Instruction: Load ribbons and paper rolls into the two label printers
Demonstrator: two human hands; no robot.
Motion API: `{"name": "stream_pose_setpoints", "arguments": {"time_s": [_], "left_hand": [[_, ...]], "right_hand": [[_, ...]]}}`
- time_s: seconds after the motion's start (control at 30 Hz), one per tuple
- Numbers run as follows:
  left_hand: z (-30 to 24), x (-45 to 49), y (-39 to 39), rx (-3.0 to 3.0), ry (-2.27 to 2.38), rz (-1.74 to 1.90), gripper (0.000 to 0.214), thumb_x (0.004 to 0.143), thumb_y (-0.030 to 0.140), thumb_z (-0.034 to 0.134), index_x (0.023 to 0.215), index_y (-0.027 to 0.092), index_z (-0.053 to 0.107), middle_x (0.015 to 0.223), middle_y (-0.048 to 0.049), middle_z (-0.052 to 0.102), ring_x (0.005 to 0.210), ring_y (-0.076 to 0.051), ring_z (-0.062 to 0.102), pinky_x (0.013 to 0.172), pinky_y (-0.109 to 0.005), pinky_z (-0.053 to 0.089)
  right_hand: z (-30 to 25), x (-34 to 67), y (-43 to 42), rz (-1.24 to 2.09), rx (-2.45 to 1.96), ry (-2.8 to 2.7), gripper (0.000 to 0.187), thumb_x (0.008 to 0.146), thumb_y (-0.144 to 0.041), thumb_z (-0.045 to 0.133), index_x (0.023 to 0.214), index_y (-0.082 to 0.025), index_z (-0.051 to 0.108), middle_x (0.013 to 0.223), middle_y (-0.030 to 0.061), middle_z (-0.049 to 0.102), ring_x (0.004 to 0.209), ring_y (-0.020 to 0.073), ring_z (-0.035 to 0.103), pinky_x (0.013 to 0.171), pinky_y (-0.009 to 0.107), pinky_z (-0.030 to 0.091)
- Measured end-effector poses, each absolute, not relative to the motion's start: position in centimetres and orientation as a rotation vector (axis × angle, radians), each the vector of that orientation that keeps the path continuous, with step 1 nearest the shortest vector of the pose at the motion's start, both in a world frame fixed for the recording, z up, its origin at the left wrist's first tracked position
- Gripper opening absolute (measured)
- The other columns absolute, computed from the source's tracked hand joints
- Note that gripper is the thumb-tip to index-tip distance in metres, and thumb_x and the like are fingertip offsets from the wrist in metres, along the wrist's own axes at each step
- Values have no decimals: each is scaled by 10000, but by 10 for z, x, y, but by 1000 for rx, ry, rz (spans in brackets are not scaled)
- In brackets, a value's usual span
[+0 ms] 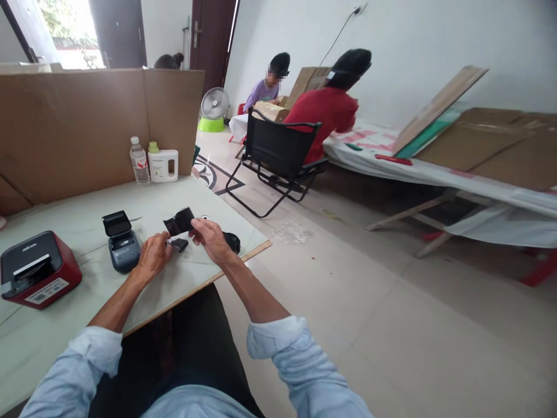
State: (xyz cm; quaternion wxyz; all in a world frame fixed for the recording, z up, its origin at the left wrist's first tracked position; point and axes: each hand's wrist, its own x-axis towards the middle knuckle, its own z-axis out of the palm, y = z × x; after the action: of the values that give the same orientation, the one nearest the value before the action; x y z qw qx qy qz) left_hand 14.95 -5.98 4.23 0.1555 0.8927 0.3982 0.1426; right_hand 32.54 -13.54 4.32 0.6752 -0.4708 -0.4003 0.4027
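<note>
A thin, glossy black strip (179,222), slightly bent, is held up over the table between my two hands. My right hand (212,239) pinches its right end. The closed fingers of my left hand (153,254) meet its lower left corner. Just beside my left fingertips is a small dark block (179,245); whether they touch it I cannot tell. To the left, a small dark blue label printer (123,251) stands with its lid raised. Behind my right hand, a black bundle (232,241) is partly hidden.
A red-and-black printer (52,270) sits at the table's left. A water bottle (140,162) and a white jug (163,166) stand before a cardboard screen (87,133). Beyond the table edge are a black folding chair (281,145) with a person in red, another person, and a fan (214,104).
</note>
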Motion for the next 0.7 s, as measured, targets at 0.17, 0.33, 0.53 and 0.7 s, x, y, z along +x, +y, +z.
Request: {"name": "stream_pose_setpoints", "arguments": {"time_s": [0.17, 0.33, 0.53, 0.7], "left_hand": [[51, 138, -54, 2493, 1012, 630, 300, 855, 139, 610, 1117, 162, 756, 1164, -135, 756, 1040, -272, 716, 965, -389, 549], [91, 96, -67, 2089, 885, 886, 272, 884, 269, 618, 1072, 167, 786, 1097, -104, 764, 931, -218, 708, 831, -337, 585], [105, 73, -92, 1712, 625, 746, 406, 798, 349, 803, 1162, 171, 783, 1065, -98, 771, 857, -182, 704, 742, -294, 592], [97, 60, -100, 1646, 618, 792, 457, 784, 318, 840, 1209, 171, 763, 1042, -92, 777, 935, -204, 728, 799, -297, 595]], "right_hand": [[62, 324, -152, 1223, -824, -863, 462, 784, -635, 766, 773, -193, 632, 663, 5, 638, 560, 117, 525, 460, 224, 320], [66, 313, -165, 1435, -806, -915, 454, 836, -606, 719, 689, -202, 574, 574, -6, 611, 500, 110, 511, 455, 218, 327], [61, 279, -162, 1693, -780, -869, 429, 820, -596, 723, 722, -199, 592, 561, -25, 605, 464, 106, 494, 425, 207, 284], [46, 259, -158, 1818, -805, -829, 511, 860, -676, 682, 705, -208, 548, 549, -31, 581, 443, 103, 503, 415, 205, 285]]}}
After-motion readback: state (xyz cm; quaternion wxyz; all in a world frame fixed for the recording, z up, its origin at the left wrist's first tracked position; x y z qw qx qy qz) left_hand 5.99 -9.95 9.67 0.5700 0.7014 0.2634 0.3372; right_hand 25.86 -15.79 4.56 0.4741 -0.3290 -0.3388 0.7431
